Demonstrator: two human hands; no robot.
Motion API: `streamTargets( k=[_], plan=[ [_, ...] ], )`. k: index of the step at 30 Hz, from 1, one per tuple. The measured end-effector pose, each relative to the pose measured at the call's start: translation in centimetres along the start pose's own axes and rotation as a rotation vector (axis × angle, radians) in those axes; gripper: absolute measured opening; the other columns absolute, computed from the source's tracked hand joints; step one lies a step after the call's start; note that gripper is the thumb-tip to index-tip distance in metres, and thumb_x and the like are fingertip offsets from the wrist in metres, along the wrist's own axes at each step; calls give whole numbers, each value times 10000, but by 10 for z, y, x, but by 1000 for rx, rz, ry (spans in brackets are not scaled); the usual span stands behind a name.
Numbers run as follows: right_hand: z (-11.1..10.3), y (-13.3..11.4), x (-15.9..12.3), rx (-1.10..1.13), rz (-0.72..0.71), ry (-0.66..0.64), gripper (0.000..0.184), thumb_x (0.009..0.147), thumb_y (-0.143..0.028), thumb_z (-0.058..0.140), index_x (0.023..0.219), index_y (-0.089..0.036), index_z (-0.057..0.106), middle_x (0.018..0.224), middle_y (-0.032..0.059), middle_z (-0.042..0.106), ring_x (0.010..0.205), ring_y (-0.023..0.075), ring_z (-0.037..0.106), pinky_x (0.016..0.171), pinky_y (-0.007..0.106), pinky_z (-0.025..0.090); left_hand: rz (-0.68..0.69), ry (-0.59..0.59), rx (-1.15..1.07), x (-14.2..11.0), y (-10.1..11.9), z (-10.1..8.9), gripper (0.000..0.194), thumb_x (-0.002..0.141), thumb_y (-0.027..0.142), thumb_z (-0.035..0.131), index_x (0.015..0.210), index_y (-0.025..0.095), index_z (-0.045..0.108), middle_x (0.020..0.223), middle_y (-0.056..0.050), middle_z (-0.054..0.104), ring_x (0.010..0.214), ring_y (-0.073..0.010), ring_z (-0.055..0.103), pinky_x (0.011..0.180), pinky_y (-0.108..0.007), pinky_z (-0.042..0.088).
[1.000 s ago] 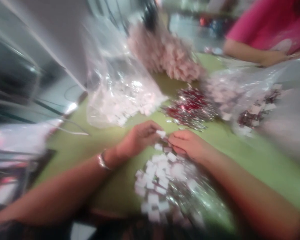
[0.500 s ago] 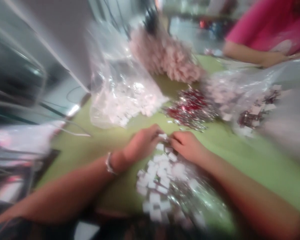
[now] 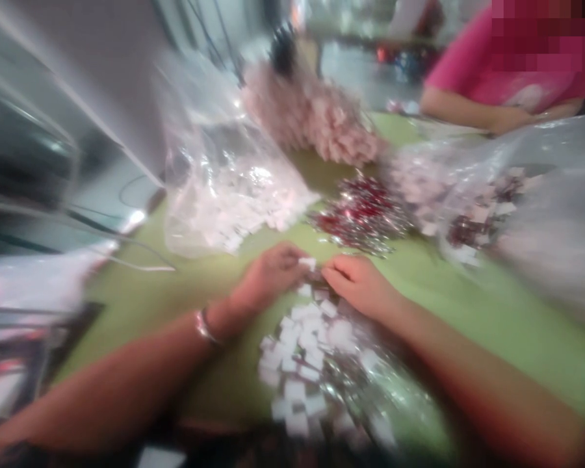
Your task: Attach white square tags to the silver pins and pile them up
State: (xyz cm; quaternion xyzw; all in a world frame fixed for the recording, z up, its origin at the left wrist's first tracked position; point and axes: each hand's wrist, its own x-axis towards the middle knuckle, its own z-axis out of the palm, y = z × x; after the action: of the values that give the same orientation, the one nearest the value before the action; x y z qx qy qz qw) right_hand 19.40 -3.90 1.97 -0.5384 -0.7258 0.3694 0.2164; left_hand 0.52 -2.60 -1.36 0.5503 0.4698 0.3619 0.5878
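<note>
Between my two hands is a small white card [image 3: 307, 263], pinched by the fingertips of my left hand [image 3: 272, 272], which wears a bracelet at the wrist. My right hand [image 3: 353, 279] is closed, its thumb and forefinger pressed together just right of the card; blur hides what is in them. Below both hands lies a heap of small white cards [image 3: 297, 344] with shiny silvery pieces, partly on a clear plastic bag [image 3: 400, 383]. Beyond my hands sits a pile of red and silver metallic pieces [image 3: 361, 214].
A clear bag of whitish pieces [image 3: 238, 201] stands at the back left, near bundled pink items [image 3: 316, 114]. On the right, another clear bag [image 3: 541, 214] holds cards and dark red pieces. Across the green table [image 3: 141, 286], a person in a pink shirt [image 3: 468, 84] rests their forearms.
The whole view has shifted slightly, so things appear a little further left. My hands stay close together at the white card, with slight finger movement.
</note>
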Motion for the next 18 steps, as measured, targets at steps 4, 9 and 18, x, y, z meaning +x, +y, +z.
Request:
streamTargets(
  k=[4,9,18],
  plan=[
    [7,6,1,-73,-51,31,276,857,-279,467,593,-198,465,561,-28,499,552,108,442,536,229,315,76,97,87,-2,-2,1,188,761,246,685,914,160,618,657,-6,674,516,-89,565,486,-200,443],
    [9,11,1,-100,-79,27,249,866,-253,467,627,-192,502,584,-19,547,555,107,467,543,227,321,119,38,185,-5,-6,1,193,779,264,670,934,159,628,697,-23,688,541,-101,578,503,-219,462],
    [-14,14,8,-286,-142,75,233,889,-261,498,694,-189,602,639,-14,594,587,111,491,567,234,320,593,144,895,27,3,-29,358,905,260,498,1236,147,574,1279,-141,581,1203,-271,499,1040,-459,399]
  ],
)
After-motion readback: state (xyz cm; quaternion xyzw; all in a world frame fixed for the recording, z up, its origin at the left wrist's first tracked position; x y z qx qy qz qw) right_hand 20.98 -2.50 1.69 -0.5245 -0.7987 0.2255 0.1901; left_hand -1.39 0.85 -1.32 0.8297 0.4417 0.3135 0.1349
